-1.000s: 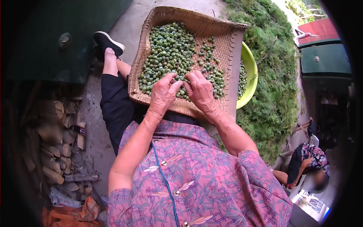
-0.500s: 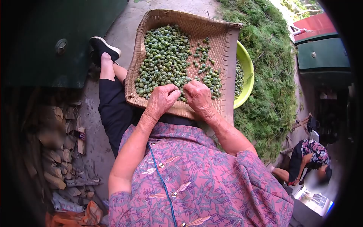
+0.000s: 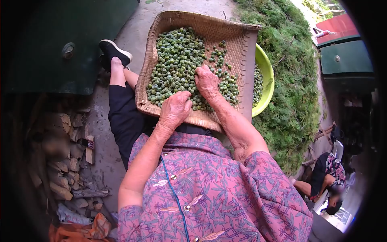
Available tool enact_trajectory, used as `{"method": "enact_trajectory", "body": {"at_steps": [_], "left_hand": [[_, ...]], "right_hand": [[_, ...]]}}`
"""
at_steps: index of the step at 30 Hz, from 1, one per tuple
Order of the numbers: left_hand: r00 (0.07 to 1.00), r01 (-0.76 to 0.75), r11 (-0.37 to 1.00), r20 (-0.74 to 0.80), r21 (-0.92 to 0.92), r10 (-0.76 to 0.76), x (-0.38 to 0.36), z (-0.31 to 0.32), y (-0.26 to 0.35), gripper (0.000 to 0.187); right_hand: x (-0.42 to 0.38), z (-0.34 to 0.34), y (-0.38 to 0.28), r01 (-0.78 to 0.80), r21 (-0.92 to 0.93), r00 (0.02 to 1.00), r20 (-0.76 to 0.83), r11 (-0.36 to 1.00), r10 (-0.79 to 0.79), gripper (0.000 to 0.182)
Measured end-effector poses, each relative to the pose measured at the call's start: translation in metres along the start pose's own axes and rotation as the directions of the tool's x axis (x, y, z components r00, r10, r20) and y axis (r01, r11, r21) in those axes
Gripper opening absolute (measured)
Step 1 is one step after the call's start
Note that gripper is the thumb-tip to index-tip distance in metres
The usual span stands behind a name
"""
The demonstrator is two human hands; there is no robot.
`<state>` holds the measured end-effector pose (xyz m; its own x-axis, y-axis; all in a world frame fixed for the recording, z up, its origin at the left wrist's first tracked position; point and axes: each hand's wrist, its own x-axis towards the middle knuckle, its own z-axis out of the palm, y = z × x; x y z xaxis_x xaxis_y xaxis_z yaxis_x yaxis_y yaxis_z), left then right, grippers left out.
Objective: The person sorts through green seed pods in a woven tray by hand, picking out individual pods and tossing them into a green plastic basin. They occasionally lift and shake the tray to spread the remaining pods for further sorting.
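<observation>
A shallow woven basket tray [image 3: 242, 44] rests on my lap, its right side flat and without a raised wall. Small round green fruits, perhaps cones, [image 3: 175, 56] form a large pile on the left, with a smaller, looser group [image 3: 227, 86] on the right. My left hand [image 3: 176, 108] is over the pile's near edge, fingers curled together; whatever they pinch is hidden. Farther in, my right hand [image 3: 207, 82] reaches the pile's right edge with its fingers bent and pressed together. I cannot make out what is between them.
A yellow-green basin [image 3: 266, 82] with more green fruits stands under the tray's right side. Feathery green branches [image 3: 286, 72] cover the ground beyond. Chopped firewood [image 3: 66, 173] lies at left, near a dark green panel [image 3: 48, 48]. Another person [image 3: 326, 173] bends over at lower right.
My right hand has moved forward and slightly left over the pile, away from my left hand. My left hand has shifted slightly toward me. The other person has bent lower.
</observation>
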<state>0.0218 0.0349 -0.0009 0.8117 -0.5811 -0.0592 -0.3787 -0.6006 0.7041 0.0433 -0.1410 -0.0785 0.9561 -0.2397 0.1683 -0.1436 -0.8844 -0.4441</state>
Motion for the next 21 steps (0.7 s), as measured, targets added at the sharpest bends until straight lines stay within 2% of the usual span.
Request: {"method": "enact_trajectory", "body": {"at_steps": [1,4,7,8,12,15,17,19,21], "left_hand": [[1.0,-0.002,1.0,0.002,-0.001,0.002,0.0,0.0,0.0,0.025],[1.0,0.009,1.0,-0.008,-0.007,-0.009,0.001,0.001,-0.001,0.024],[1.0,-0.018,0.999,-0.021,-0.028,0.018,0.0,0.002,-0.003,0.024],[0.999,-0.038,0.999,-0.039,-0.029,0.037,0.0,0.004,-0.004,0.021],[0.997,-0.06,0.998,-0.053,-0.02,0.059,0.0,0.004,-0.003,0.019],[0.998,-0.051,0.999,-0.039,-0.001,0.051,0.0,0.004,-0.003,0.018],[0.997,-0.069,0.997,-0.04,0.017,0.07,0.0,0.005,-0.003,0.018],[0.997,-0.067,0.998,-0.041,0.017,0.068,0.0,0.004,-0.003,0.018],[0.997,-0.065,0.998,-0.04,0.014,0.065,0.0,0.004,-0.003,0.018]], "right_hand": [[-0.002,-0.001,0.002,-0.003,-0.002,1.0,-0.001,1.0,0.003,0.008],[-0.012,-0.013,0.007,-0.083,0.205,0.993,-0.061,0.975,0.098,0.006],[-0.031,-0.034,0.016,-0.112,0.286,0.991,-0.039,0.952,0.128,0.005],[-0.039,-0.042,0.02,-0.058,0.288,0.996,-0.05,0.956,0.075,0.005],[-0.053,-0.066,0.04,-0.011,0.193,1.0,-0.027,0.981,0.016,0.013],[-0.033,-0.068,0.055,0.001,0.115,0.993,-0.115,0.993,0.012,0.013],[-0.012,-0.059,0.067,-0.02,0.005,0.974,-0.227,1.0,0.02,0.013],[0.001,-0.039,0.085,-0.049,-0.059,0.972,-0.234,0.997,0.035,0.019],[0.007,-0.024,0.093,-0.066,-0.121,0.94,-0.341,0.99,0.021,0.026]]}}
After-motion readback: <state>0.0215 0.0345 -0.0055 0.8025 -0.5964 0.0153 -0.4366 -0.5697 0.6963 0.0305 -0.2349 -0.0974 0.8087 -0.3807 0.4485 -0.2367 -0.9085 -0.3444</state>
